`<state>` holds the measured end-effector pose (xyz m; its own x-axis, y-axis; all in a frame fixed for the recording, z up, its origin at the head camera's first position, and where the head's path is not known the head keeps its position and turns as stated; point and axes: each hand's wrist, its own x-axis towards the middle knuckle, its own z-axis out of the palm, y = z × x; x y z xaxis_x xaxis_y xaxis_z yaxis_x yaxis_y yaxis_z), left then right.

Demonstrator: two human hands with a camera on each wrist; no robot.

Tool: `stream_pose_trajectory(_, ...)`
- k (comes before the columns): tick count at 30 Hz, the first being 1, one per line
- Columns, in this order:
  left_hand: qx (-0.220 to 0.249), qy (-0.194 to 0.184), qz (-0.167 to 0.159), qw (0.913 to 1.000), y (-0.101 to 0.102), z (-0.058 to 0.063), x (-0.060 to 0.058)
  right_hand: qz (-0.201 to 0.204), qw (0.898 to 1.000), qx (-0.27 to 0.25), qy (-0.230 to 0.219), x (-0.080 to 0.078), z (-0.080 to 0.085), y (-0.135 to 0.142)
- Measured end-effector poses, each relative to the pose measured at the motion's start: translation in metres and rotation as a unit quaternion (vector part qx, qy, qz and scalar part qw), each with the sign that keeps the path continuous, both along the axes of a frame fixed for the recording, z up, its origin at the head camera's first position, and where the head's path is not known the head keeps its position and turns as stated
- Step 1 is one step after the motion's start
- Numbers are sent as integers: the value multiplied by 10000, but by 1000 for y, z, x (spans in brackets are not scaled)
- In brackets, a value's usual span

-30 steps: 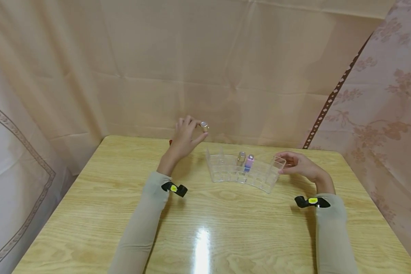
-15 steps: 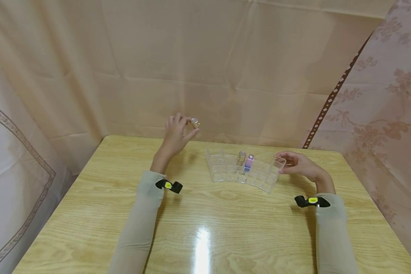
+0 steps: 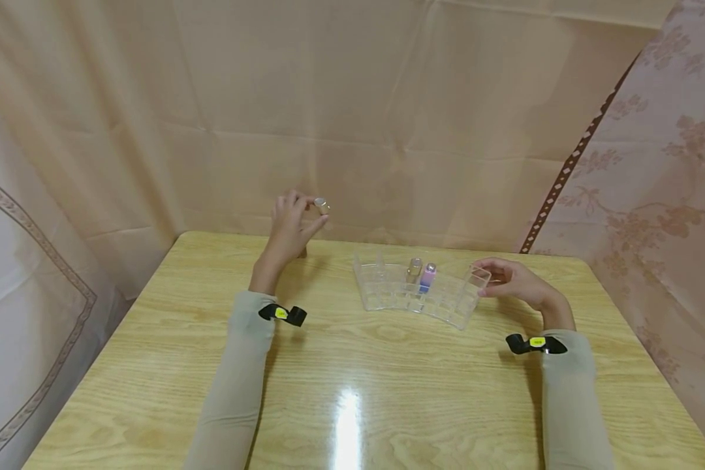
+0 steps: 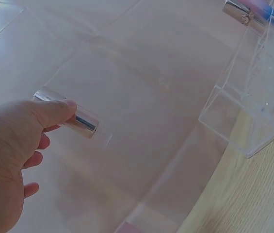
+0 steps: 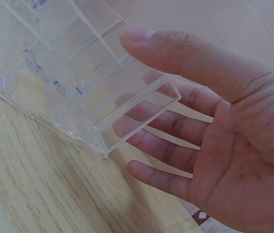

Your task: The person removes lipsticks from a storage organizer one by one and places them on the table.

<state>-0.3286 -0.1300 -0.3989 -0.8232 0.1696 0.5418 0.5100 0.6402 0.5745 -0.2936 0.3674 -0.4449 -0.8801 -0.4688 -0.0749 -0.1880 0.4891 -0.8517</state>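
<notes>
In the head view my left hand (image 3: 288,228) is raised over the table's back edge, pinching a gold lipstick tube (image 3: 322,206) between thumb and fingers. The left wrist view shows the thumb across this tube (image 4: 86,122), whose far end is clear. A curved, transparent lipstick organizer (image 3: 382,303) stands on the table, right of that hand. Upright in its middle are a gold lipstick tube (image 3: 414,269) and a pink-and-blue one (image 3: 427,277). My right hand (image 3: 519,287) holds the organizer's right end, thumb on the near side and fingers behind, as the right wrist view shows.
The wooden table (image 3: 417,398) runs back to a beige curtain (image 3: 352,130). A patterned curtain (image 3: 670,196) hangs at the right, and a white cloth (image 3: 23,294) at the left. A small dark object (image 3: 303,252) peeks out behind my left wrist.
My left hand, still pinching the gold lipstick tube, has moved left, away from the organizer, and slightly up. The red spot beside it has gone from view. My right hand and the organizer stay put.
</notes>
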Motion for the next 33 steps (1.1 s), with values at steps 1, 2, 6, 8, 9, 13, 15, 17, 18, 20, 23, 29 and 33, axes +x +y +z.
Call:
stream_pose_trajectory(1, 24, 1, -12, 10000, -1, 0, 0, -5, 10000, 2, 2, 0, 0, 0)
stream_pose_trajectory(2, 43, 13, -25, 10000, -1, 0, -1, -4, 10000, -4, 12, 0, 0, 1)
stream_pose_trajectory(6, 112, 40, -34, 9999, -2, 2, -1, 27, 10000, -57, 46, 1, -1, 2)
stream_pose_trajectory(8, 123, 70, -4, 9999, -2, 2, -2, 38, 10000, -62, 58, 1, -1, 2)
stream_pose_trajectory(9, 129, 79, 30, 9999, -3, 3, -2, 40, 10000, -50, 59, 1, -1, 2)
stream_pose_trajectory(13, 79, 166, 196, 9996, -6, 5, -2, 11, 10000, -32, 44, 2, 0, 2)
stream_pose_trajectory(15, 26, 211, 297, 9993, -8, 5, -2, 4, 10000, -43, 43, 3, 1, 2)
stream_pose_trajectory(17, -16, 249, 372, 9990, -13, 5, -2, 4, 10000, -55, 51, 3, 0, 2)
stream_pose_trajectory(18, -40, 261, 410, 9988, -15, 4, -2, 12, 10000, -54, 58, 3, 0, 2)
stream_pose_trajectory(20, -56, 276, 466, 9985, -21, 2, -2, 15, 10000, -53, 67, 3, 0, 3)
stream_pose_trajectory(23, -48, 294, 593, 9978, -29, 0, -2, 18, 10000, -74, 55, 3, 0, 3)
stream_pose_trajectory(29, 49, 201, 802, 9966, -43, -4, -1, 54, 9999, -98, 77, 2, 0, 2)
stream_pose_trajectory(33, 142, 115, 942, 9954, -50, -7, 0, 52, 9999, -73, 96, 1, 0, 2)
